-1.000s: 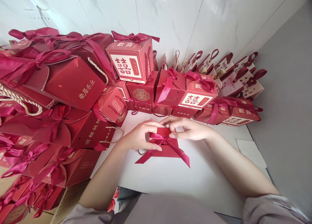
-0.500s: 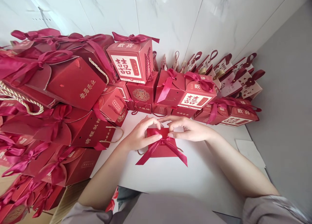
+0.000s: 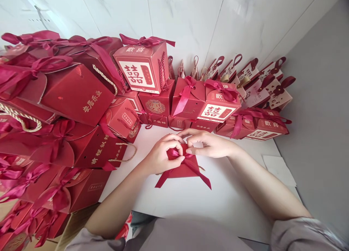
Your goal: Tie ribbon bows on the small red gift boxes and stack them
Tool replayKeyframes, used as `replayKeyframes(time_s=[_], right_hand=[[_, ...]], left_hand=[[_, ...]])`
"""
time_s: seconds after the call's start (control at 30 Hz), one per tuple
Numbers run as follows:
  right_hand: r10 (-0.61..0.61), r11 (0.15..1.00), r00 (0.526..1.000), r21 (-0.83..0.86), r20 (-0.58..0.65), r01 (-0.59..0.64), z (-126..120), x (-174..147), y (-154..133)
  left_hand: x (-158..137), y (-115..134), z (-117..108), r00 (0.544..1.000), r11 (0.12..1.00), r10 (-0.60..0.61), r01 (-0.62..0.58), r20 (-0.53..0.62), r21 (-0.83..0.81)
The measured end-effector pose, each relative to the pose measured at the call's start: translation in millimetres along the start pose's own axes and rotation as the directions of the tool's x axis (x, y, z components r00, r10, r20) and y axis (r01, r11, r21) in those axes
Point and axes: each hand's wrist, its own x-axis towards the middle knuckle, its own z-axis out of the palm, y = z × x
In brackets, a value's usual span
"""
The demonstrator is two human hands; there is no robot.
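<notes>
A small red gift box (image 3: 177,172) stands on the white table in front of me, with a dark pink satin ribbon (image 3: 202,178) tied across its top. Two ribbon tails hang down over its near side. My left hand (image 3: 166,154) pinches the ribbon near the knot, thumb against fingertips. From the other side, my right hand (image 3: 207,143) holds the ribbon at the knot between thumb and fingers. Part of a cream rope handle (image 3: 201,168) shows at the box's right. The fingers partly hide the knot and the box top.
Many red boxes with ribbon bows (image 3: 79,87) are piled at the left. A row of red boxes (image 3: 189,98) lines the back, with pale bags with loop handles (image 3: 256,92) behind it. White paper (image 3: 279,170) lies at the table's right edge. A cardboard box (image 3: 75,225) is lower left.
My left fingers have curled in closer at the knot, and a ribbon loop now shows beneath them. My right hand has barely moved. The view has shifted slightly.
</notes>
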Motion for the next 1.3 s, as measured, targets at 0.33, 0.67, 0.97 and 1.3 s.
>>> replayKeyframes(time_s=[0.33,0.67,0.97,1.3], right_hand=[[0.009,0.998,1.0,0.068,0.005,-0.009,3.7,2.9,11.0],[0.079,0.991,0.996,0.113,-0.045,-0.074,-15.8,-7.3,-2.1],[0.033,0.999,0.999,0.037,0.038,-0.034,-15.5,-7.8,-16.3],[0.046,0.999,0.988,0.011,0.149,-0.048,-14.7,-7.8,-7.0]], left_hand=[[-0.1,0.9,-1.9,1.0,1.0,-0.004,0.003,0.029,0.023],[-2.7,-4.4,-27.4,0.989,0.984,0.062,-0.038,0.133,-0.174],[-1.7,-13.2,-32.4,0.984,0.993,-0.04,0.058,0.173,-0.103],[-0.5,-19.0,-32.1,0.981,0.987,-0.049,0.076,0.185,-0.139]])
